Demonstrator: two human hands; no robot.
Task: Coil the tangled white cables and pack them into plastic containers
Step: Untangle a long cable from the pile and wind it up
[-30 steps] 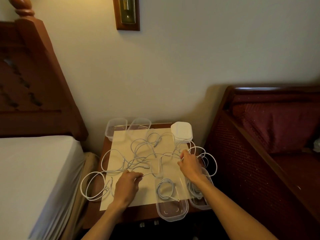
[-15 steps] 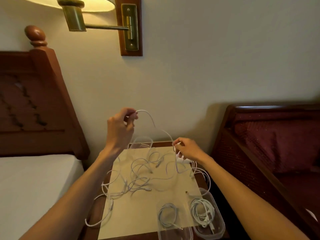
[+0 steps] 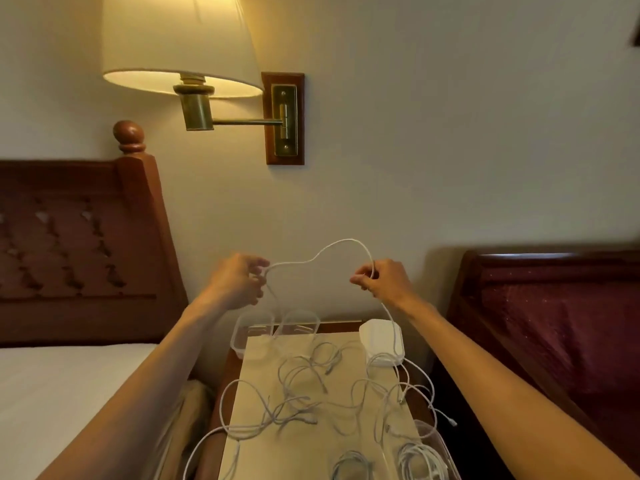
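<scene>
A white cable [image 3: 332, 249] arches in the air between my two raised hands. My left hand [image 3: 237, 280] pinches one end of it and my right hand [image 3: 384, 278] grips it further along, the rest trailing down to the table. Below, a tangle of white cables [image 3: 311, 393] lies on a pale sheet [image 3: 322, 441]. Two empty clear containers [image 3: 277, 323] stand at the sheet's far edge beside a stack of white lids [image 3: 382, 341]. At the near right, a clear container [image 3: 427, 452] holds a coiled cable, and another coil [image 3: 349, 465] lies next to it.
The sheet covers a small wooden nightstand [image 3: 343, 323] between a bed with a wooden headboard [image 3: 76, 251] on the left and a dark red upholstered seat [image 3: 554, 323] on the right. A lit wall lamp [image 3: 180, 53] hangs above. One cable loop [image 3: 207, 441] droops over the table's left edge.
Both hands have risen from the table with one cable. My right hand lifted from the tangle to level with the left, and the cable now spans between them. The view tilted up.
</scene>
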